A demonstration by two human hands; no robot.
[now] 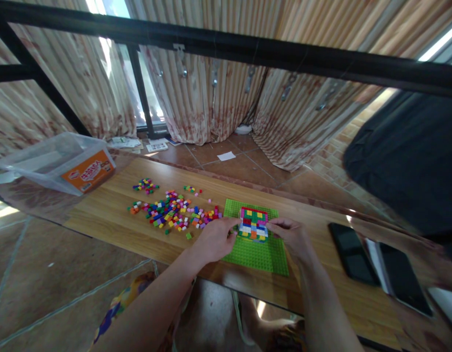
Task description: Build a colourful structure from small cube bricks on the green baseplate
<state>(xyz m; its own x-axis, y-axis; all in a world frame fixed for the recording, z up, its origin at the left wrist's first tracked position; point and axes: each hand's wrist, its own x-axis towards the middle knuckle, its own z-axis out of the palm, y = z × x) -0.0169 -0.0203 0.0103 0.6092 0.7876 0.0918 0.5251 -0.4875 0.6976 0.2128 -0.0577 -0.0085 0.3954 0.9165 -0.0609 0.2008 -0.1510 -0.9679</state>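
A small building of colourful toy bricks stands on a green studded baseplate. Its bricks are red, yellow, blue, white, green and orange. At its left side is my left hand, with thumb and fingers curled closed against the bricks. My right hand pinches the building's right edge with thumb and forefinger. Whether a loose brick is also between the fingers of either hand cannot be made out. Left of the baseplate, many loose toy bricks lie scattered in heaps.
The wooden table bears a clear plastic box with an orange label at its left end. Toward the right lie a dark tablet-like slab and a black phone-like device. A black metal bar crosses in front of striped curtains.
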